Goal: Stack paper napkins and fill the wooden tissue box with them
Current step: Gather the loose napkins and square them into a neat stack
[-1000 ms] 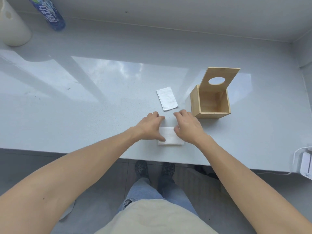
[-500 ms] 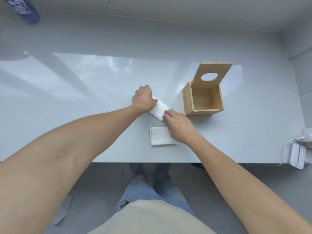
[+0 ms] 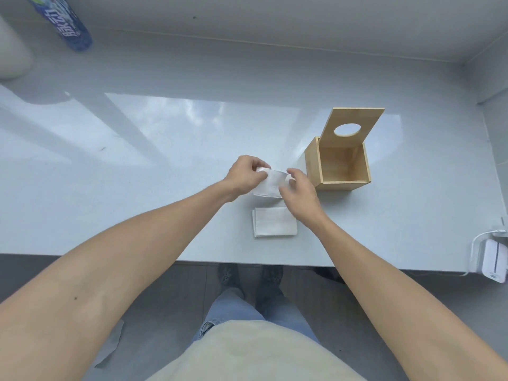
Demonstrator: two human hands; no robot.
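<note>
A white folded napkin is lifted off the counter, held between both hands. My left hand pinches its left end and my right hand grips its right end. Just below them a flat stack of white napkins lies on the pale counter. The wooden tissue box stands to the right of my hands, its inside bare. Its lid, with an oval hole, is tipped up at the back.
A blue bottle lies at the far left back, beside a pale round container. A white charger with a cable sits at the counter's right front edge. The wall runs along the back and right.
Both hands left the near stack, reached to the far napkin by the box, and now hold it raised above the counter. The stack stays where it lay.
</note>
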